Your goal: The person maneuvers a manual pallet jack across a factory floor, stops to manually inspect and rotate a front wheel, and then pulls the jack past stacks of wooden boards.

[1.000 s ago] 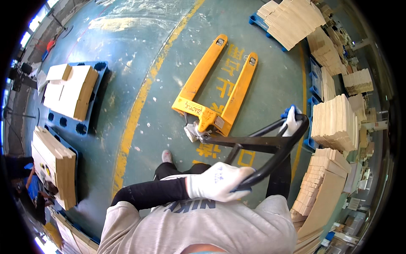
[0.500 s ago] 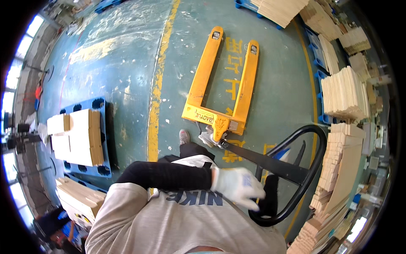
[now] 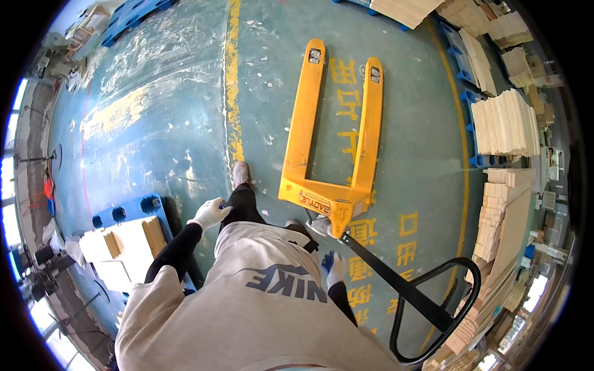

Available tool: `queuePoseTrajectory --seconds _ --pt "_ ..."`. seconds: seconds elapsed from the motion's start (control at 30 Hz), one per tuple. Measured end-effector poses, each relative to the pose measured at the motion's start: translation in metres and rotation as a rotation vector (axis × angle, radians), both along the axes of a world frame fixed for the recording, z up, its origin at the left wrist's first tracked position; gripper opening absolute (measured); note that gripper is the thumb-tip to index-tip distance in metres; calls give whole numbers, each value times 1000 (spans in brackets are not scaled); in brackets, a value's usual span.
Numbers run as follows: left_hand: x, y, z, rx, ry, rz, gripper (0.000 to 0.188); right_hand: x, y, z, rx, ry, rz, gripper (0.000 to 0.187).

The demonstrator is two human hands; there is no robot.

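Note:
My left hand (image 3: 210,213), in a white glove with blue on the palm side, hangs beside my left thigh with its fingers loosely bent and apart. Nothing shows in it. In a similar glove, my right hand (image 3: 336,268) hangs low by my right side; its fingers are partly bent and I see nothing in them. To the right of that hand, the black loop handle (image 3: 438,315) of a yellow pallet jack (image 3: 337,196) slants toward the lower right, untouched. The jack's two forks point away from me over the green floor.
Stacked boards sit on a blue pallet (image 3: 130,212) at the left. Several stacks of wooden boards (image 3: 504,123) line the right side. Another blue pallet (image 3: 133,18) lies at the far left. A yellow line (image 3: 232,86) runs along the floor ahead of me.
My left hand has swung from near the jack's handle across to my left side. My right hand now shows by my right side. My body has turned and stepped left, away from the handle.

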State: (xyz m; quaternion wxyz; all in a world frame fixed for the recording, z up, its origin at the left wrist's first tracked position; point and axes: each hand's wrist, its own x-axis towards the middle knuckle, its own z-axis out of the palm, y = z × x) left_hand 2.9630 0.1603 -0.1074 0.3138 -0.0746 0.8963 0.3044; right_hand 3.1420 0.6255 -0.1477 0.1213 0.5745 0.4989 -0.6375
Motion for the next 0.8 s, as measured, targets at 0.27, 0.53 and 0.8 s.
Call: queuePoseTrajectory --seconds 0.27,0.53,0.8 --pt "-241 -59 19 92 126 -212 40 -246 -113 41 101 256 286 25" --pt "-474 -40 3 224 122 -353 36 -415 -156 4 4 76 95 22" --pt "-693 -47 -32 123 27 -344 44 -703 -168 -7 43 279 307 25"
